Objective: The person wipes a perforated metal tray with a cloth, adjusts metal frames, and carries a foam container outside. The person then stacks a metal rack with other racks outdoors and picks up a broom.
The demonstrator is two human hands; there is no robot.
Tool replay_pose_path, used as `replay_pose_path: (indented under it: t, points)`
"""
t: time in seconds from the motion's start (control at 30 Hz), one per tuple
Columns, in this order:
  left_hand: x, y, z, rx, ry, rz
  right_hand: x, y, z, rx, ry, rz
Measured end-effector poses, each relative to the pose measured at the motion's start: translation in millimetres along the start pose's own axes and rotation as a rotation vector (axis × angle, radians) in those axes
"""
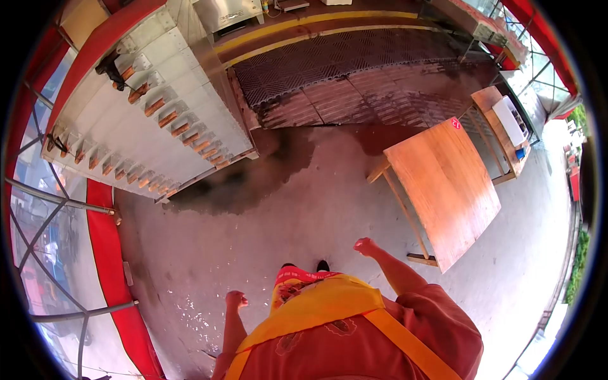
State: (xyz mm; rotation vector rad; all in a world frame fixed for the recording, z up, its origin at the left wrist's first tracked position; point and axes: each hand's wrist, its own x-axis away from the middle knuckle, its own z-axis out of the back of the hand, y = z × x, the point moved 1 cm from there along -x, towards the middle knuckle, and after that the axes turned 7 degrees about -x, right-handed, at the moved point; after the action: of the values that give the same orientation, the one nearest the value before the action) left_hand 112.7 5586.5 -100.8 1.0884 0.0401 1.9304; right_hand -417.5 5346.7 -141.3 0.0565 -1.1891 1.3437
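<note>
My left hand hangs at my left side above the grey concrete floor, its fingers curled in and nothing seen in them. Out in front of my right side is my right hand, also with curled fingers and no object showing. It is nearer to the wooden table, but apart from it. A yellow apron with a red and white printed part covers my front, over a red shirt. The tip of a dark shoe shows below.
A metal counter with rows of wooden-handled tools stands at the left. A dark wet patch lies beside it. Ahead are dark floor mats and a yellow-edged step. Behind the table, a smaller table holds a white tray.
</note>
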Motion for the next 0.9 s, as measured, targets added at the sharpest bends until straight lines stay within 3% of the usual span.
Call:
replay_pose_path:
  t: [0.03, 0.1, 0.27, 0.33, 0.37, 0.4, 0.43, 0.47, 0.5, 0.57, 0.6, 0.63, 0.7, 0.73, 0.8, 0.87, 0.9]
  points:
    - [-28, 28, 9, 0.589, 0.13, 0.376, -16, 1, 26, 0.041, 0.037, -0.027]
    - [-76, 66, 36, 0.533, 0.158, 0.409, -60, -9, 84, 0.127, 0.123, -0.071]
    - [-218, 142, 114, 0.466, 0.006, 0.416, -141, -35, 183, -0.594, 0.211, -0.186]
    - [-293, 165, 140, 0.048, -0.138, 0.319, -163, -36, 216, -0.814, 0.229, -0.254]
    - [-336, 177, 154, -0.459, -0.214, 0.02, -172, -23, 218, -0.929, 0.222, -0.312]
    - [-388, 203, 169, -0.932, -0.215, -0.314, -169, -38, 237, -0.713, 0.184, -0.431]
    - [-449, 239, 184, -1.306, -0.045, -0.685, -170, -45, 251, -0.668, 0.189, -0.433]
    - [-494, 318, 197, -1.316, -0.268, -0.312, -180, -32, 257, -0.646, 0.212, -0.328]
    - [-536, 381, 211, -0.995, -0.11, -0.23, -184, -35, 272, -0.66, 0.236, -0.385]
    - [-614, 518, 240, -1.072, 0.01, -0.548, -198, -27, 298, -0.77, 0.318, -0.485]
    - [-626, 617, 251, -0.45, 0.055, -0.342, -211, -20, 312, -0.82, 0.362, -0.532]
    - [-618, 716, 267, -0.03, 0.047, -0.283, -223, -21, 331, -1.032, 0.38, -0.576]
    - [-654, 859, 276, 0.048, 0.032, -0.458, -274, 15, 380, -0.813, 0.377, -0.57]
    - [-664, 903, 278, 0.091, 0.029, -0.555, -292, 37, 393, -0.709, 0.353, -0.574]
    - [-701, 943, 272, 0.134, 0.012, -0.511, -345, 55, 440, -0.507, 0.326, -0.543]
    - [-744, 944, 274, 0.08, -0.126, -0.417, -391, 1, 546, -1.159, 0.486, -0.775]
    - [-767, 925, 275, 0.035, -0.247, -0.337, -431, 10, 584, -1.063, 0.449, -0.714]
